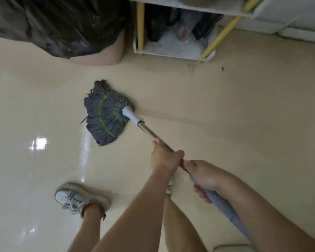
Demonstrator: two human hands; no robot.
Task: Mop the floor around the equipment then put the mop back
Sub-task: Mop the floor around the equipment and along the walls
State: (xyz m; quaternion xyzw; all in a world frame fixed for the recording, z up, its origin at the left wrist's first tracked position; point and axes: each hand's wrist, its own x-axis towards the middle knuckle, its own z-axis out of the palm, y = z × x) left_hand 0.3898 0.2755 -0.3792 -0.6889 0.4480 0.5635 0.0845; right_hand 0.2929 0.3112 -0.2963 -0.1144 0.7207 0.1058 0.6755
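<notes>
The mop head (105, 113), grey strands with green stitching, lies fanned flat on the glossy beige floor (244, 115) in the middle of the head view. A white collar joins it to a metal pole (149, 132) that slants down to the right. My left hand (164, 158) is wrapped around the metal pole. Just behind it, my right hand (205, 176) grips the pole's grey-blue handle sleeve (225, 206). A faint wet streak runs right from the mop head.
A bin lined with a black bag (58, 24) stands at the top left. A white shelf unit (171, 46) with yellow posts sits at the top centre, dark items on its bottom shelf. Small debris (222, 68) lies beside it. My shoe (78, 197) is at the lower left.
</notes>
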